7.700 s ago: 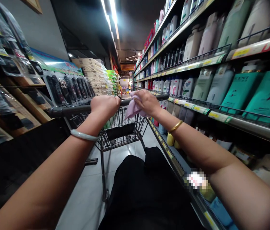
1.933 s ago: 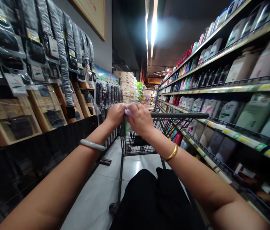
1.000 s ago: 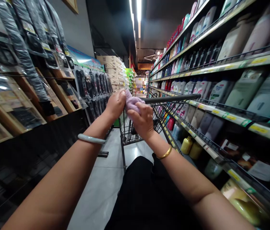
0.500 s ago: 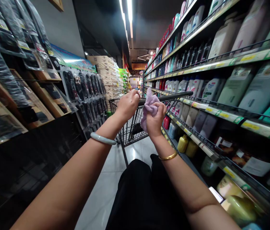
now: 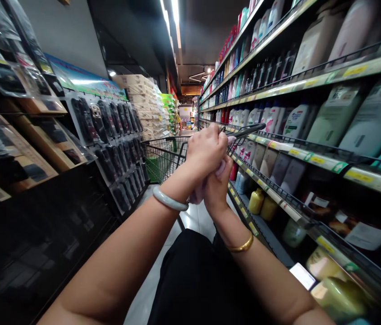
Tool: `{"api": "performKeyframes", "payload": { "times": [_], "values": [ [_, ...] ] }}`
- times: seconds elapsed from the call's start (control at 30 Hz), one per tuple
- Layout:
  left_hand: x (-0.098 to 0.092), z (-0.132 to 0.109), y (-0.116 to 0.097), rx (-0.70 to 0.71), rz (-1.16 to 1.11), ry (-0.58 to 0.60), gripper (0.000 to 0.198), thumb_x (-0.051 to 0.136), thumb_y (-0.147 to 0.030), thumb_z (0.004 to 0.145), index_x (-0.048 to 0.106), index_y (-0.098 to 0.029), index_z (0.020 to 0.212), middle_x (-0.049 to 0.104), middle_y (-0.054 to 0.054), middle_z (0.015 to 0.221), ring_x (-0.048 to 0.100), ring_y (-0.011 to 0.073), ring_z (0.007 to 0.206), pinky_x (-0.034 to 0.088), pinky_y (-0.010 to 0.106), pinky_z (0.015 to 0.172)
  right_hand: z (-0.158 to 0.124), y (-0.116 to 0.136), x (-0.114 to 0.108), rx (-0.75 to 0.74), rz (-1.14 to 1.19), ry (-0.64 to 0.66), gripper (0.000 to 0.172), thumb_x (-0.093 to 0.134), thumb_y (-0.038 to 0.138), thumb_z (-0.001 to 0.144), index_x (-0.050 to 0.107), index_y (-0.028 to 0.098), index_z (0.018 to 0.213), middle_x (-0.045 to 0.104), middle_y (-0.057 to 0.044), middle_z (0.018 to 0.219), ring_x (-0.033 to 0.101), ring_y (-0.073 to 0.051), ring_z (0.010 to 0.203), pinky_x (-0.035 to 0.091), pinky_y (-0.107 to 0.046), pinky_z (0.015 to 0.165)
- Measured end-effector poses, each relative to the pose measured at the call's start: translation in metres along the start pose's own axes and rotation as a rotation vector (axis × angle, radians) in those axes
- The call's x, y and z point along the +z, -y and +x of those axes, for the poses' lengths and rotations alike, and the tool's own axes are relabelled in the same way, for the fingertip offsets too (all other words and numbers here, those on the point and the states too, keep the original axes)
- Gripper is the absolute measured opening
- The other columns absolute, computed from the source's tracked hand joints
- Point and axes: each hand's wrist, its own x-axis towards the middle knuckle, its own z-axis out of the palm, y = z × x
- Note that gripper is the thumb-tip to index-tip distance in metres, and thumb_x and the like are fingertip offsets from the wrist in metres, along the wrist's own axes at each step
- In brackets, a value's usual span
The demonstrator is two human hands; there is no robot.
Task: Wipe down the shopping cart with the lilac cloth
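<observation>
A lilac cloth [image 5: 197, 195] is bunched between my two hands, and most of it is hidden by them. My left hand [image 5: 207, 148] is closed, with its back toward me, and lies over the cloth. Just below and right of it, my right hand [image 5: 216, 187] is wrapped round the cloth, its thumb side up. Right behind both hands runs the dark handle [image 5: 249, 130] of a shopping cart. The cart's black wire basket [image 5: 161, 158] shows to the left of my hands.
Shelves [image 5: 332, 164] of shampoo and lotion bottles line the right side. On the left hang packaged dark goods [image 5: 90, 122] on a rack. Stacked boxes [image 5: 139, 106] stand farther down the aisle. A white-lit rectangular thing [image 5: 302, 276] is at lower right.
My left hand has moved right from the handle's left part onto the cloth, beside my right hand. My right hand has lowered slightly. The view has shifted a little, and the cart appears turned.
</observation>
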Motion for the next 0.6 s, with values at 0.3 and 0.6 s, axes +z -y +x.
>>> {"api": "performKeyframes", "payload": {
  "times": [0.3,0.6],
  "values": [
    [0.001,0.005,-0.012,0.161,-0.214,0.061,0.028,0.036,-0.031,0.103,0.056,-0.02,0.12,0.067,0.01,0.12,0.063,0.0246,0.111,0.047,0.039,0.098,0.007,0.004,-0.012,0.095,0.121,0.002,0.031,0.066,0.03,0.083,0.052,0.025,0.11,0.065,0.0,0.1,0.063,-0.014,0.091,0.055,-0.028,0.081],
    [0.017,0.002,0.071,0.265,-0.246,0.136,0.05,0.037,-0.053,0.101,0.061,-0.018,0.128,0.067,0.012,0.13,0.057,0.0279,0.123,0.042,0.044,0.109,0.015,-0.016,-0.041,0.048,-0.119,0.018,0.023,0.064,0.025,0.078,0.054,0.024,0.098,0.061,0.001,0.099,0.06,-0.014,0.093,0.051,-0.031,0.09]
  ]
}}
